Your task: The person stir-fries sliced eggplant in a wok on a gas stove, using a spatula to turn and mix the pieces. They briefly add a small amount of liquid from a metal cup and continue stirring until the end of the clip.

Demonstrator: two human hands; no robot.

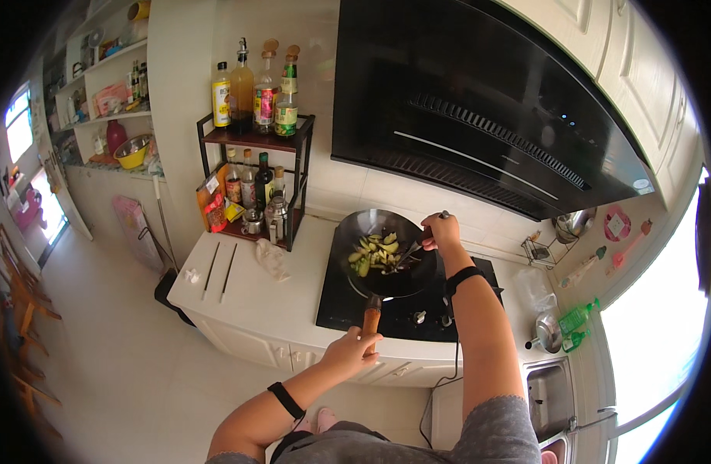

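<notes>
A dark wok (355, 227) stands on the left part of a black glass cooktop (332, 307). My left hand (351, 355) grips its wooden handle (371, 321), which points towards me. Green vegetable slices (374, 250) and some darker pieces lie inside the wok. Above the wok's right side, my right hand (440, 233) is closed on the handle of a metal spatula (403, 258); the spatula's head is down among the food at the right. My right fingers partly hide the spatula's handle.
A two-tier rack (251, 139) with several bottles stands left of the cooktop. Two chopsticks (224, 274), a crumpled tissue (191, 275) and a cloth (271, 259) lie on the counter. A range hood (477, 116) hangs above. A metal pot (547, 333), green bottles (577, 318) and a sink (547, 394) are at the right.
</notes>
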